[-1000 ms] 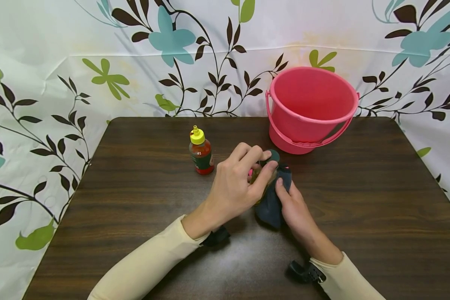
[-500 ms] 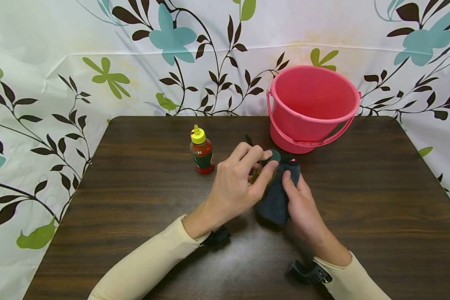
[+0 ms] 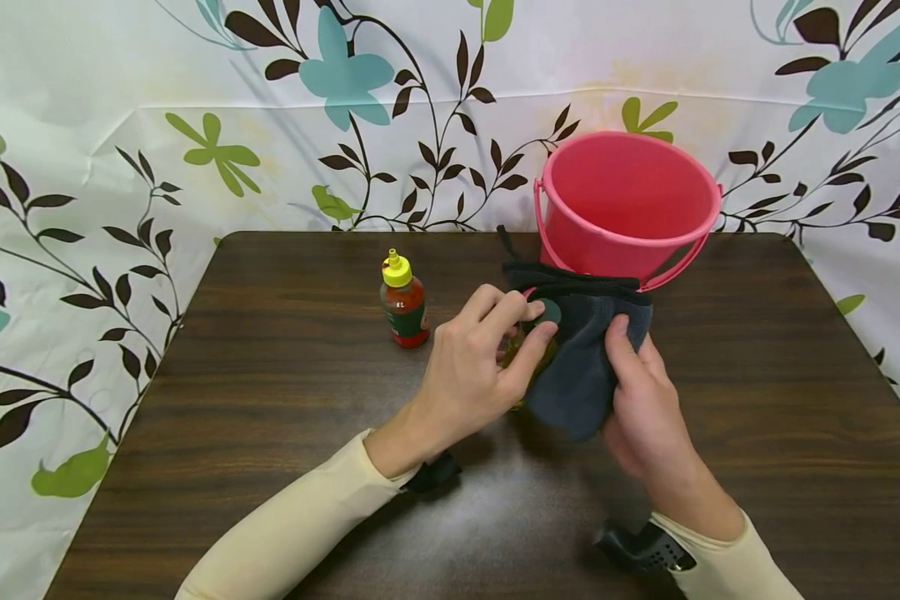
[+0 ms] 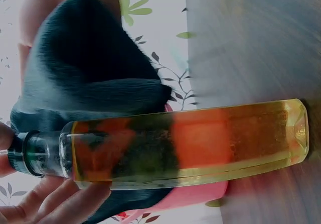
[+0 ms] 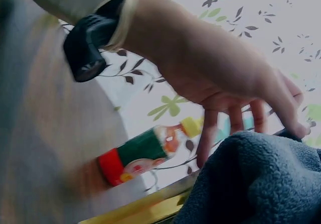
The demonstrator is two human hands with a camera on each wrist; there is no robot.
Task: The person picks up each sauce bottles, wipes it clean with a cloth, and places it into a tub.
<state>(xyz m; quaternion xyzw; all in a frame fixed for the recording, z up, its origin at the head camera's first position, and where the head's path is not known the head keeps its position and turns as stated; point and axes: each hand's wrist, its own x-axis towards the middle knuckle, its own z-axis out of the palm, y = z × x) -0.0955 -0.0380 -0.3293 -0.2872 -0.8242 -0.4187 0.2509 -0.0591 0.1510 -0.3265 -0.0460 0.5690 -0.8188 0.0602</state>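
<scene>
My left hand (image 3: 472,367) holds an oil bottle by its dark green cap (image 3: 547,312), fingertips and thumb around the cap. In the left wrist view the clear bottle (image 4: 200,143) of yellow liquid stands with its base at the tabletop. A dark blue-grey cloth (image 3: 585,367) with a darker edge is pinched in my right hand (image 3: 648,408), thumb on top. The cloth hangs beside the bottle and, in the head view, hides much of it; whether they touch I cannot tell. The right fingers behind the cloth are hidden.
A squeeze bottle (image 3: 405,308) of red sauce with a yellow cap stands left of my left hand. Behind the cloth is a pink bucket (image 3: 622,200), its handle lowered at the front. A patterned curtain (image 3: 270,167) hangs beyond the brown table (image 3: 307,400).
My right hand has moved to the right and slightly away from the bottle, and the cloth now spreads wider, covering part of the bucket. My left hand keeps its place on the cap.
</scene>
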